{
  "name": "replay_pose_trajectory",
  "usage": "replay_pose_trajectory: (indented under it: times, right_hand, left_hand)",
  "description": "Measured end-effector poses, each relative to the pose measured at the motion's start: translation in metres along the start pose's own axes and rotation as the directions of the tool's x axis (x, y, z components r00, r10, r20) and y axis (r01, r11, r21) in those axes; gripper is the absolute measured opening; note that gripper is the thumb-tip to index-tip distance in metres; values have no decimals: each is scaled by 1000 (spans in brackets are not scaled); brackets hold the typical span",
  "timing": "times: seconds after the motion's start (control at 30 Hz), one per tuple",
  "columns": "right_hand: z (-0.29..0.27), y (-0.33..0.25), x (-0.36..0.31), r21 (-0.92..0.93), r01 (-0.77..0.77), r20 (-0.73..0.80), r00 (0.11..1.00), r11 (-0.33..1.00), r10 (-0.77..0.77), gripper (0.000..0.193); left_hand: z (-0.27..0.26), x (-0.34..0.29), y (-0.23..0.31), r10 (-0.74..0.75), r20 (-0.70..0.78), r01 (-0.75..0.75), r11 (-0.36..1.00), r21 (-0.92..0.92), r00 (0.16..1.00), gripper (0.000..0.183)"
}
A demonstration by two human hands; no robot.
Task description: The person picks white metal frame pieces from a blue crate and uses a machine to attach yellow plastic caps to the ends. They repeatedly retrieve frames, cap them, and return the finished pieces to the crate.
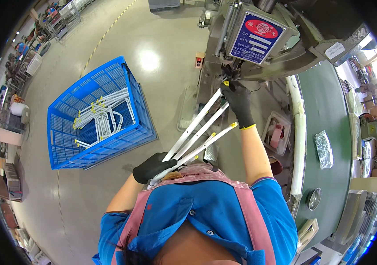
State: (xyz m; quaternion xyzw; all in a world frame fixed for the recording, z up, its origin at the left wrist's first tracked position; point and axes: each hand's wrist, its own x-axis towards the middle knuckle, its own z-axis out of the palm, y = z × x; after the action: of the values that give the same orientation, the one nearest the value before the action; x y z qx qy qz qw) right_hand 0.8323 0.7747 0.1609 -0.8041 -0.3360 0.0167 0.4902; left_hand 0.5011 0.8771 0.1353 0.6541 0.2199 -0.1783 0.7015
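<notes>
My left hand [155, 168], in a black glove, is closed around the lower ends of several white tubes [195, 125] in front of my apron. The tubes fan out up and to the right; small holes and yellow end caps show on some. My right hand [238, 100], black-gloved with a yellow cuff, grips the upper end of the longest tube, beside its yellow cap [226, 83]. That end is at the working head of a grey machine [270, 37] with a blue and red plate. The right fingertips are partly hidden there.
A blue plastic crate [146, 117] with bent white tubes [104, 119] stands on the floor at left. On the right, a green worktop [318, 106] carries a clear plastic bag [324, 149] and a round metal bowl [314, 198]. A white bin [265, 140] sits beneath the machine.
</notes>
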Motion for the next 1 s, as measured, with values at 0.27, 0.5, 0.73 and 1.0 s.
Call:
replay_pose_trajectory:
  times: [0.27, 0.5, 0.73, 1.0]
  right_hand:
    - [-6, 2, 8, -137, 79, 51, 996, 987, -72, 31]
    - [-9, 2, 15, -126, 7, 165, 986, 992, 15, 35]
    - [-1, 11, 16, -166, 2, 158, 987, 986, 25, 32]
    - [-5, 21, 20, -79, -18, 244, 969, 997, 37, 37]
  left_hand:
    - [4, -14, 25, 38, -55, -39, 999, -6, 998, 35]
    - [-16, -30, 37, -163, 67, 171, 975, -140, 984, 33]
    - [-4, -14, 20, -168, -1, 167, 977, -134, 986, 29]
    - [10, -22, 24, -65, 4, 65, 982, -176, 998, 32]
